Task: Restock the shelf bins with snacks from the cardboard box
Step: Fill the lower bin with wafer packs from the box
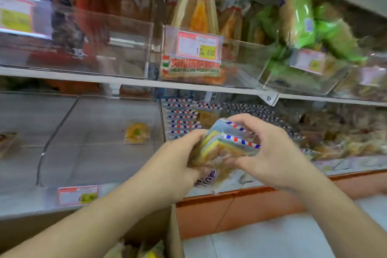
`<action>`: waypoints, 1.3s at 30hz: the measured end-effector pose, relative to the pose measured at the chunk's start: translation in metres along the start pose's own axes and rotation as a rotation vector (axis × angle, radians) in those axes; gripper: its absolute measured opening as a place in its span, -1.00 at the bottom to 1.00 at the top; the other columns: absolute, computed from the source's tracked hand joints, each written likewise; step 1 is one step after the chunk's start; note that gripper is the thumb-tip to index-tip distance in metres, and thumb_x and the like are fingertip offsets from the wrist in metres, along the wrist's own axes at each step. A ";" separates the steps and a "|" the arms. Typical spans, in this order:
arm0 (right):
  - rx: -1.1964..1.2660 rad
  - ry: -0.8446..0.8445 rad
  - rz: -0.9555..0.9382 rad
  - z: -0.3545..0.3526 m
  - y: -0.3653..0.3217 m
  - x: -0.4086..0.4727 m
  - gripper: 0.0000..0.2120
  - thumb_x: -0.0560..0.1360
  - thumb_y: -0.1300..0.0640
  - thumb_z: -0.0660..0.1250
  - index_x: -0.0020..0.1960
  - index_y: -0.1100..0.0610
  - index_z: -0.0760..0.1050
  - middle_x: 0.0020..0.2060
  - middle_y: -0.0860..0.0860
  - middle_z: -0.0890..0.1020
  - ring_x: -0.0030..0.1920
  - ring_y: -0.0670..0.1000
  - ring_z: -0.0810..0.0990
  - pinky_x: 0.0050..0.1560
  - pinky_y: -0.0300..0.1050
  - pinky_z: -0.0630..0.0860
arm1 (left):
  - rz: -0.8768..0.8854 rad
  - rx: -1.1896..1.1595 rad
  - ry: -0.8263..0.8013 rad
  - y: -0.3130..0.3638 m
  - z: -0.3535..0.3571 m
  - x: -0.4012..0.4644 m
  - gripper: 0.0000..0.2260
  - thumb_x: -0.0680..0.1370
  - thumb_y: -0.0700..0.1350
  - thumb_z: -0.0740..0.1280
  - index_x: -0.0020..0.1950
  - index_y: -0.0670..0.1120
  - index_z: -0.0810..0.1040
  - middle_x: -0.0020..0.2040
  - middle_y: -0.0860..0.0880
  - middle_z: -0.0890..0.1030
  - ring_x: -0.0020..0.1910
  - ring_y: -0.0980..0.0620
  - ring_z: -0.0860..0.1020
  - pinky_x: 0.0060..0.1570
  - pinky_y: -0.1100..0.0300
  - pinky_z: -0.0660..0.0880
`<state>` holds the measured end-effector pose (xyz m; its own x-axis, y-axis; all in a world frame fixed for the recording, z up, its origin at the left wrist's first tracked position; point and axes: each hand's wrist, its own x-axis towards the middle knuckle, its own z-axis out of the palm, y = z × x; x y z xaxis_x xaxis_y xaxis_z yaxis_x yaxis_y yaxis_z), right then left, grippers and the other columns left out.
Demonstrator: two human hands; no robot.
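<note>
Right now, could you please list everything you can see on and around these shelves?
snack packets: a small stack, yellow with red-white-blue striped edges, held between both hands
striped packets: many in a row, same stripes, lower bin behind the hands
single packet: one, yellow, alone in the clear lower bin to the left
triangular packet: one, orange and white, upright in the upper middle bin
green bags: several, upper right bin
price tag: one, white and yellow, on the upper middle bin
cardboard box: one, brown, bottom edge of the view
left hand: grips the stack's left side
right hand: grips the stack's right side
</note>
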<state>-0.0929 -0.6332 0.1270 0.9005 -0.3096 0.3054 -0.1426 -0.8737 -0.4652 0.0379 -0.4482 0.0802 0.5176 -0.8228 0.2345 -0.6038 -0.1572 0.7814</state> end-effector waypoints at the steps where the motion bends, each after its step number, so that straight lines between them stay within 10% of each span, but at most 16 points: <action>1: -0.044 0.035 -0.001 -0.003 0.011 0.008 -0.51 0.35 0.07 0.68 0.19 -0.17 0.57 0.03 -0.26 0.69 0.05 -0.16 0.66 0.11 -0.01 0.60 | 0.016 0.027 -0.011 0.001 0.006 0.015 -0.47 0.57 -0.13 0.52 0.37 0.34 0.42 0.19 0.29 0.64 0.15 0.31 0.60 0.18 0.14 0.59; 5: -0.166 0.111 0.020 -0.003 0.052 0.040 -0.62 0.34 0.03 0.71 0.05 -0.02 0.61 -0.06 -0.16 0.68 -0.01 -0.05 0.63 0.09 0.06 0.60 | -0.059 0.383 -0.061 -0.014 0.005 0.061 -0.27 0.56 0.21 0.48 0.63 0.21 0.18 0.47 0.15 0.50 0.36 0.11 0.52 0.22 0.17 0.53; 9: -0.318 0.078 0.125 0.007 0.079 0.074 -0.36 0.40 -0.07 0.66 0.41 0.02 0.55 0.29 0.00 0.64 0.32 0.11 0.57 0.36 0.08 0.52 | -0.149 0.750 -0.087 -0.049 -0.008 0.073 -0.30 0.59 0.25 0.40 0.64 0.19 0.16 0.43 0.00 0.53 0.28 -0.04 0.58 0.11 0.08 0.59; 16: -0.468 -0.054 0.233 0.055 0.093 0.135 -0.26 0.51 -0.15 0.54 0.59 -0.04 0.34 0.52 0.02 0.48 0.50 0.16 0.46 0.41 0.09 0.47 | -0.105 0.705 -0.054 -0.103 0.009 0.071 -0.32 0.65 0.19 0.29 0.70 0.22 0.04 0.70 0.19 0.09 0.69 0.06 -0.01 0.64 0.04 0.15; 26: -0.887 0.006 -0.010 0.113 0.125 0.171 -0.34 0.50 0.24 0.43 0.56 0.04 0.35 0.42 0.11 0.47 0.41 0.24 0.45 0.36 0.23 0.48 | -0.049 0.672 -0.031 -0.117 0.011 0.074 -0.40 0.64 0.05 0.28 0.67 0.21 0.18 0.69 0.15 0.12 0.68 0.04 -0.05 0.64 -0.02 0.16; 39: -0.558 0.017 0.174 0.094 0.114 0.149 -0.15 0.53 -0.06 0.52 0.68 0.00 0.14 0.60 0.08 0.31 0.59 0.19 0.30 0.54 0.15 0.36 | -0.040 0.620 -0.041 -0.109 0.005 0.066 -0.37 0.69 0.18 0.23 0.70 0.21 0.01 0.72 0.18 -0.04 0.69 0.11 -0.15 0.67 -0.03 0.00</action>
<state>0.0635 -0.7435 0.0415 0.8383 -0.4683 0.2792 -0.4869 -0.8735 -0.0034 0.1349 -0.4884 0.0079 0.5304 -0.8284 0.1801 -0.8308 -0.4658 0.3046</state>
